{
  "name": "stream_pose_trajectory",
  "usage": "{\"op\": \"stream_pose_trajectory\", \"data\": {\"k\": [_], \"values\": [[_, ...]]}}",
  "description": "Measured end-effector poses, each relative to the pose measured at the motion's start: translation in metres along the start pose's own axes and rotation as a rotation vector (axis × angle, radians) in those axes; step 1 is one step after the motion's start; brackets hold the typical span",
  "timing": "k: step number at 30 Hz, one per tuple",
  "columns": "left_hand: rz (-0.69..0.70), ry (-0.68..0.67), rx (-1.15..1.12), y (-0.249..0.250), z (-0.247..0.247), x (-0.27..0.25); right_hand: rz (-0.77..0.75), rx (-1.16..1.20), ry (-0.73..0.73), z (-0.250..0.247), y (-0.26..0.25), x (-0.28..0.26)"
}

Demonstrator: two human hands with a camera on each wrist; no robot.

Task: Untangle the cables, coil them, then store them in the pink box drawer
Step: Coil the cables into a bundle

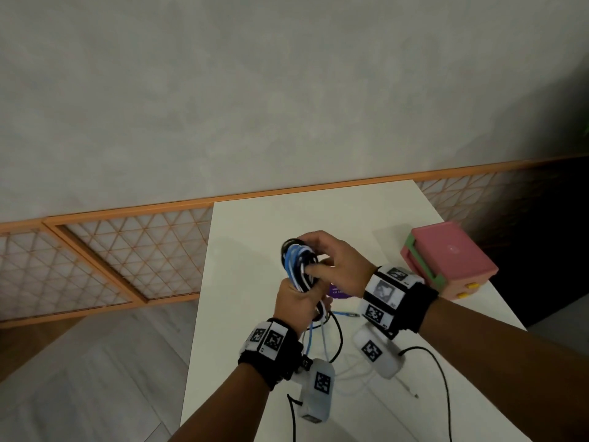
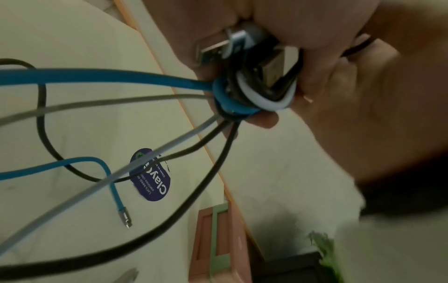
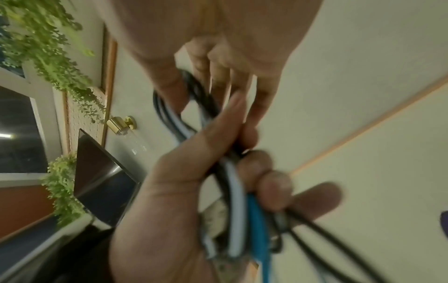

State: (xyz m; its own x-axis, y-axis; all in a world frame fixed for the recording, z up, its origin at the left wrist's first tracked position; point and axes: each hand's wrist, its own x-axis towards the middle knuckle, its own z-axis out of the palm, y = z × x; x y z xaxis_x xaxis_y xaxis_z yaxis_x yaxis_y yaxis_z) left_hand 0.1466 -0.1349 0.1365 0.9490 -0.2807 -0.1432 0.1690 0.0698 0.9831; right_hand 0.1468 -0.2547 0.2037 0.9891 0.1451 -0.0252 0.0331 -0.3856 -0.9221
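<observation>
Holding the bundle of cables [image 1: 299, 266] above the white worktop [image 1: 255, 244], we have both hands wrapped on it. Our left hand [image 1: 296, 306] clenches the lower part of the coil, fingers curled round the blue, white and black loops, with two metal plugs [image 2: 218, 47] tucked against the palm in the left wrist view. Our right hand [image 1: 338, 263] grips the upper part of the same coil, fingers over the top and thumb below. Loose tails hang from under the left hand toward the worktop, and the blue cable's end [image 2: 126, 220] lies on the surface beside a purple sticker [image 2: 151, 178]. How many turns the coil has we cannot tell; our fingers cover much of it, and the right wrist view is blurred. The pink box [image 1: 446, 260] sits at the right edge of the worktop, apart from the hands, its yellow knobs [image 1: 467, 290] facing us. Wall panels with orange frames [image 1: 105, 250] run behind.
</observation>
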Motion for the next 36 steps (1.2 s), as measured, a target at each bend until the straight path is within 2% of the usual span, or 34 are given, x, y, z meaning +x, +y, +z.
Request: {"op": "stream_pose_trajectory", "data": {"k": [3, 7, 8, 11, 13, 15, 18, 20, 24, 28, 31, 33, 36], "values": [[-0.014, 0.082, -0.108, 0.003, -0.006, 0.003, 0.100, 0.016, -0.116, -0.015, 0.019, -0.006], [0.007, 0.078, -0.216, 0.009, 0.000, 0.004, 0.170, -0.197, -0.354, 0.005, 0.043, -0.017], [-0.004, 0.066, -0.258, 0.011, 0.004, 0.004, 0.175, -0.195, -0.347, 0.014, 0.048, -0.018], [-0.076, 0.026, -0.405, 0.019, 0.008, 0.004, 0.218, -0.115, -0.175, 0.036, 0.060, -0.016], [-0.120, 0.016, -0.443, 0.021, 0.005, 0.004, 0.272, -0.109, -0.125, 0.047, 0.068, -0.013], [-0.143, 0.008, -0.482, 0.021, 0.000, 0.005, 0.323, -0.081, -0.144, 0.055, 0.075, -0.013], [-0.111, 0.045, -0.492, 0.022, -0.009, 0.010, 0.378, -0.164, -0.299, 0.059, 0.088, -0.021], [-0.091, 0.072, -0.453, 0.022, -0.015, 0.015, 0.438, -0.212, -0.336, 0.058, 0.097, -0.032], [-0.064, 0.187, -0.328, 0.015, -0.032, 0.019, 0.517, -0.258, -0.285, 0.041, 0.105, -0.041], [0.013, 0.256, -0.053, -0.005, -0.045, 0.020, 0.394, -0.600, -0.223, 0.012, 0.095, -0.036], [0.054, 0.258, 0.131, -0.010, -0.045, 0.016, 0.522, -0.748, -0.144, -0.007, 0.087, -0.029], [0.059, 0.250, 0.182, -0.014, -0.046, 0.016, 0.561, -0.727, -0.104, -0.014, 0.082, -0.025], [0.043, 0.214, 0.259, -0.019, -0.048, 0.018, 0.480, -0.653, -0.044, -0.016, 0.067, -0.021]]}}
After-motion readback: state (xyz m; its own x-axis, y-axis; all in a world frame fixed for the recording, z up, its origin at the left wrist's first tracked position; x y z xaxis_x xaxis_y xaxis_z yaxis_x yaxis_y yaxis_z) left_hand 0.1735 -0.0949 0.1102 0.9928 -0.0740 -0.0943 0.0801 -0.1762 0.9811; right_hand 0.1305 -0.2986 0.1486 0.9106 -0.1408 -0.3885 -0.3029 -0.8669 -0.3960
